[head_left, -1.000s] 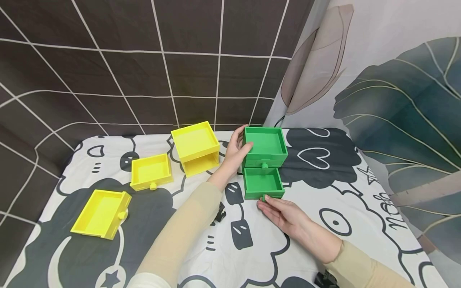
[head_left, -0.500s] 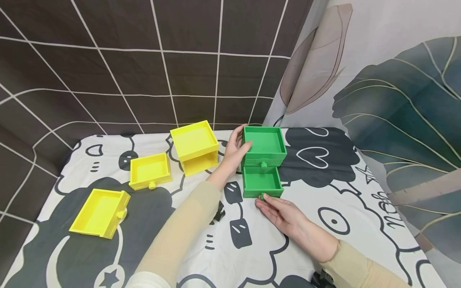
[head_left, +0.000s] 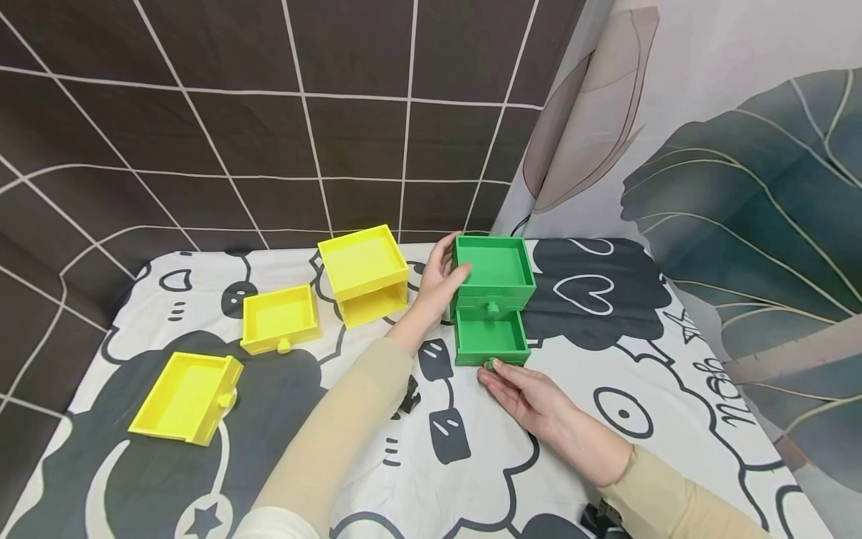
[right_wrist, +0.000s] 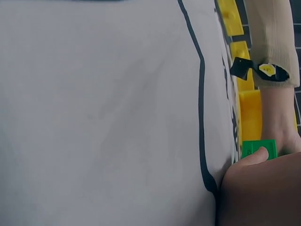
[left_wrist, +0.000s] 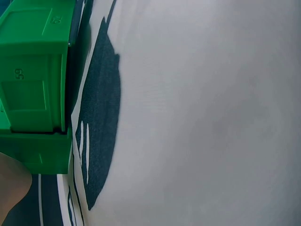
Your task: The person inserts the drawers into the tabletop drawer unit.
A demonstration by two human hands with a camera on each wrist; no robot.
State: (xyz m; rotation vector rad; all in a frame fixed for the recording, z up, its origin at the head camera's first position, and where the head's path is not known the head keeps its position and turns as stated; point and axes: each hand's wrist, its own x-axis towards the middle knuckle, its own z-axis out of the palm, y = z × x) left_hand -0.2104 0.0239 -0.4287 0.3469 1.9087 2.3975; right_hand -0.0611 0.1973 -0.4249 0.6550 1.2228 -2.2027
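Observation:
A small green cabinet [head_left: 494, 263] stands right of centre in the head view. Its lower drawer [head_left: 490, 338] sticks out toward me, and the upper one is in, with its round knob showing. My left hand [head_left: 436, 288] holds the cabinet by its left side, thumb at the top edge, the other fingers toward the back and partly hidden. Thumb and finger of my right hand [head_left: 532, 400] pinch the lower drawer's knob [head_left: 490, 365]. In the left wrist view the green cabinet [left_wrist: 35, 94] fills the upper left. The right wrist view catches a green piece [right_wrist: 258, 147] beside the thumb.
Left of my left arm stands a yellow cabinet [head_left: 367, 273] with an open front. Two yellow drawers, one smaller-looking [head_left: 281, 318] and one nearer [head_left: 185, 398], lie on the patterned cloth [head_left: 377, 479]. A dark gridded curtain [head_left: 269, 135] hangs behind.
The green lower drawer has slid slightly into its cabinet, my right hand moving with it on the knob. My left hand has stayed on the cabinet, and the yellow pieces have not moved.

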